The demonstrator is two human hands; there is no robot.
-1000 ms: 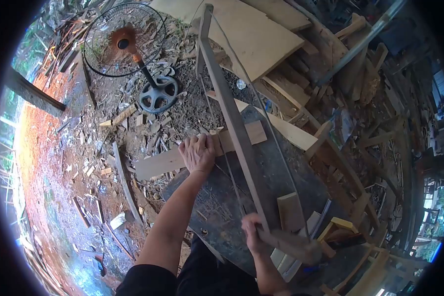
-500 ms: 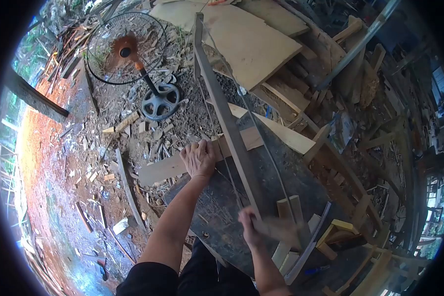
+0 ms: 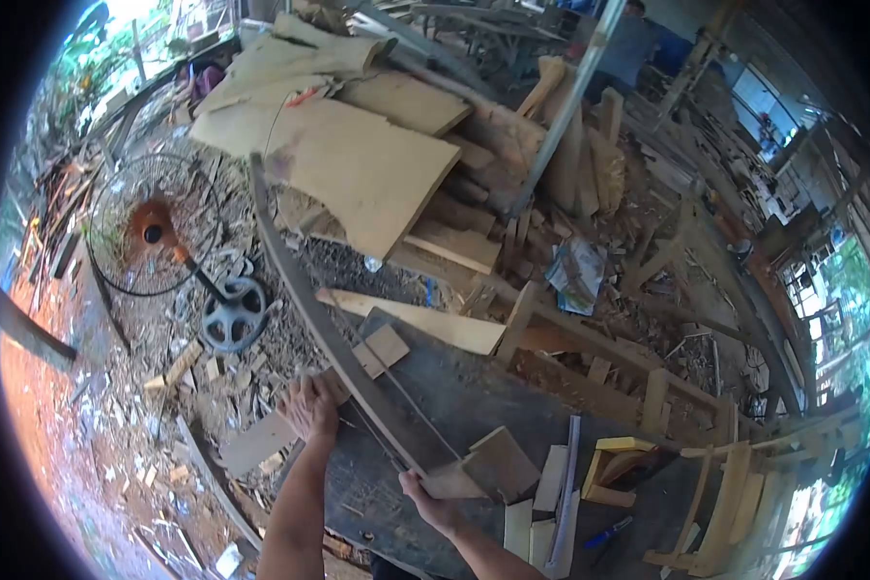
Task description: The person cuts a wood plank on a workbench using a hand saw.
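A long wooden frame saw (image 3: 309,304) slants across the view, its far end over the littered ground. My right hand (image 3: 430,505) is closed around the saw's near end. The saw's blade crosses a flat wooden board (image 3: 261,443), whose shorter end (image 3: 383,348) shows to the right of the frame. My left hand (image 3: 309,408) grips the board beside the saw, fingers curled over its far edge. Under the board lies a dark worktop (image 3: 435,387). How deep the blade sits in the wood is hidden.
Wood offcuts (image 3: 549,478), a yellow-edged wooden piece (image 3: 619,472) and a blue pen-like tool (image 3: 607,532) lie on the worktop's right. Beyond are a pale tapered board (image 3: 425,324), large wood slabs (image 3: 358,159) and a fan (image 3: 153,235) on the ground. A person (image 3: 621,53) is far back.
My view has tilted up and turned right, so the scene sits lower and further left. The saw has shifted along its stroke with my right hand; my left hand stays on the board.
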